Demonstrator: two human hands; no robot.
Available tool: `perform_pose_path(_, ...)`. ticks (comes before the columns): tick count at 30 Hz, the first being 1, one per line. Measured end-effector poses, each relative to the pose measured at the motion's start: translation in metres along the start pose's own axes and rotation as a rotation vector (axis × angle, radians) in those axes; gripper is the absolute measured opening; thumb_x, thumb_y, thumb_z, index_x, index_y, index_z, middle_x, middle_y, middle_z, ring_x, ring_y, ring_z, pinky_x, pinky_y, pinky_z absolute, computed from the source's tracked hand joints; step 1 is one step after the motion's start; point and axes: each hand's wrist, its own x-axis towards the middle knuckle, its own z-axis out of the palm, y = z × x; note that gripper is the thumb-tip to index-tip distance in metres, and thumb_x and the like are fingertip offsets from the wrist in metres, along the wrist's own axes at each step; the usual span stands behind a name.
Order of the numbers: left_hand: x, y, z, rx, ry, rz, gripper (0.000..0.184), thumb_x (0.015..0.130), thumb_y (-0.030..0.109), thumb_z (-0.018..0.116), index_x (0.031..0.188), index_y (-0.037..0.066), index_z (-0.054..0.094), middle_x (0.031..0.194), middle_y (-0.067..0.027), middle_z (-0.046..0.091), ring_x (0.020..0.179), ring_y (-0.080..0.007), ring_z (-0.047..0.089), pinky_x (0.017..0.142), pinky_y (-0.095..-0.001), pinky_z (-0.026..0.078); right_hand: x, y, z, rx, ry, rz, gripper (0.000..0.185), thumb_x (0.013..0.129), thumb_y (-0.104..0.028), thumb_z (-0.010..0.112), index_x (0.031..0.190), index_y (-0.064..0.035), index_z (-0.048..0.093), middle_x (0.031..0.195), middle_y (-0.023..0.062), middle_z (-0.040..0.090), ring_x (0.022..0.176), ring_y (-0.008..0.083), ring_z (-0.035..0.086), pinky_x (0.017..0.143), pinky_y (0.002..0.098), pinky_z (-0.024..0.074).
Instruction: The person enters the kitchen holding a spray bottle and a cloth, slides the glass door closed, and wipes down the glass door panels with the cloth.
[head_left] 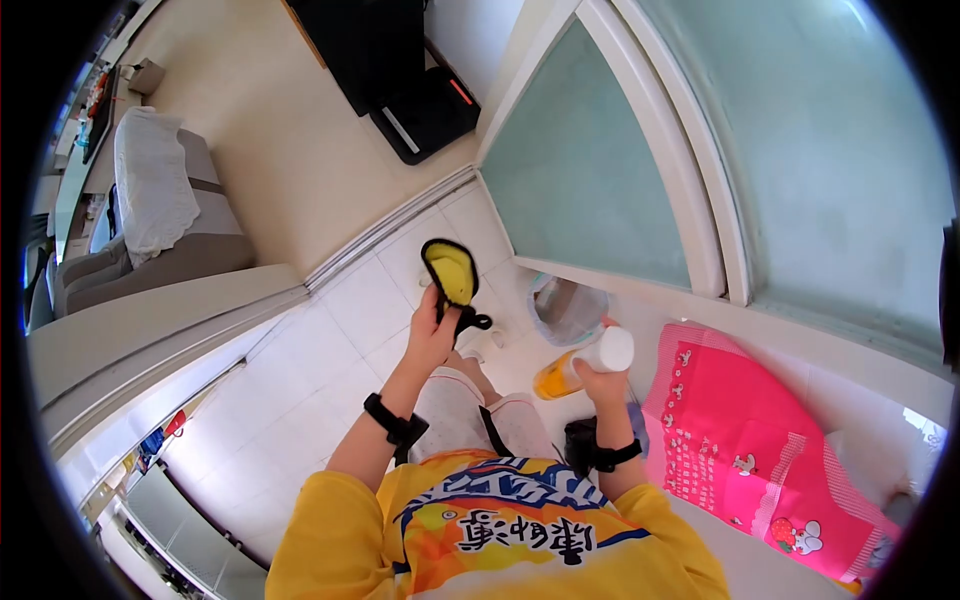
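Left hand (pixel 430 338): gripping black-edged yellow item (pixel 452 275), above floor tiles (pixel 345 310).
Right hand (pixel 605 384): clasping white-capped bottle (pixel 588 353), near clear bag (pixel 575 318).
Both items: apparently at the holding step, probably calling next for steady grips.

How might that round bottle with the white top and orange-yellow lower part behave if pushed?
The bottle would probably roll if laid down, since its body looks round. Its smooth-looking surface could be somewhat slippery, though the right hand grips it around the side. Its weight is uncertain: I can't tell how full it is.
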Motion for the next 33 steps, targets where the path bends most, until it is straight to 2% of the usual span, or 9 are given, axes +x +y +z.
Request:
perform_pose_path(4,0.044,0.023,0.054,-0.066,-0.192,-0.103,0.025,0.081,0.007,0.046,0.106,0.002,0.044,0.083,-0.0091,0.057,0.077,-0.0164,0.055,0.067,-0.0308,0.045,-0.021,0.014,0.007,-0.091,-0.024,0.057,0.065,0.053,-0.002,0.068,0.114,-0.0009,0.045,0.109,0.0077,0.051,0.098,0.0159,0.049,0.086,0.0281,0.0383)
perform_pose_path(6,0.061,0.019,0.106,0.105,-0.248,0.102,0.025,0.081,0.008,0.046,0.105,0.002,0.043,0.083,-0.0130,0.057,0.073,-0.0254,0.056,0.063,-0.0382,0.045,-0.029,0.016,0.006,-0.070,-0.043,0.142,0.065,0.053,-0.002,0.068,0.114,-0.0013,0.045,0.106,0.0072,0.051,0.096,0.0156,0.050,0.086,0.0281,0.0387)
perform_pose_path(9,0.086,0.027,0.206,-0.347,-0.289,0.412,0.042,0.078,0.022,0.051,0.110,-0.002,0.038,0.113,-0.0245,0.041,0.115,-0.0398,0.033,0.094,-0.0479,0.029,-0.046,0.031,-0.003,-0.059,-0.022,0.233,0.068,0.053,0.000,0.067,0.116,-0.0022,0.042,0.106,0.0068,0.049,0.096,0.0170,0.048,0.086,0.0300,0.0392)
perform_pose_path(11,0.104,0.006,0.241,0.099,-0.167,0.698,0.047,0.079,0.030,0.050,0.110,-0.003,0.040,0.119,-0.0266,0.035,0.123,-0.0455,0.020,0.097,-0.0575,0.018,-0.057,0.038,-0.013,-0.030,0.073,0.313,0.071,0.053,0.002,0.066,0.119,-0.0028,0.040,0.108,0.0076,0.047,0.098,0.0195,0.047,0.086,0.0318,0.0394)
perform_pose_path(14,0.142,0.032,0.259,0.305,-0.007,0.694,0.047,0.080,0.035,0.046,0.107,-0.004,0.044,0.122,-0.0277,0.032,0.125,-0.0495,0.010,0.088,-0.0717,0.007,-0.061,0.038,-0.031,0.002,0.198,0.401,0.076,0.053,0.004,0.066,0.122,-0.0035,0.036,0.118,0.0092,0.042,0.100,0.0208,0.045,0.085,0.0327,0.0406)
perform_pose_path(20,0.267,0.117,0.209,0.086,0.325,0.684,0.058,0.083,0.019,0.044,0.132,0.000,0.021,0.141,-0.0194,0.011,0.127,-0.0451,0.010,0.099,-0.0581,0.007,-0.061,0.033,-0.038,-0.206,0.152,0.206,0.074,0.052,0.006,0.065,0.119,-0.0060,0.036,0.123,0.0097,0.039,0.094,0.0183,0.046,0.082,0.0319,0.0427)
perform_pose_path(26,0.285,-0.006,0.246,-0.106,0.608,0.445,0.058,0.076,0.010,0.043,0.130,-0.003,0.024,0.137,-0.0230,0.019,0.124,-0.0469,0.015,0.101,-0.0500,0.015,-0.052,0.015,-0.011,-0.224,0.126,0.154,0.074,0.052,0.004,0.066,0.119,-0.0051,0.035,0.123,0.0103,0.040,0.096,0.0198,0.048,0.082,0.0342,0.0432)
perform_pose_path(30,0.225,-0.001,0.275,0.286,0.356,0.543,0.058,0.066,0.005,0.047,0.121,-0.007,0.034,0.128,-0.0257,0.028,0.119,-0.0529,0.016,0.099,-0.0534,0.018,-0.060,0.004,0.003,-0.044,0.168,0.310,0.073,0.054,0.005,0.065,0.120,-0.0048,0.035,0.122,0.0107,0.041,0.095,0.0203,0.050,0.081,0.0341,0.0441)
perform_pose_path(33,0.202,0.067,0.278,0.110,0.317,0.593,0.058,0.063,0.007,0.051,0.118,-0.006,0.038,0.128,-0.0249,0.027,0.120,-0.0521,0.016,0.094,-0.0608,0.017,-0.055,-0.015,0.016,-0.075,0.129,0.334,0.071,0.056,0.007,0.064,0.120,-0.0046,0.035,0.120,0.0105,0.043,0.092,0.0198,0.051,0.079,0.0331,0.0446)
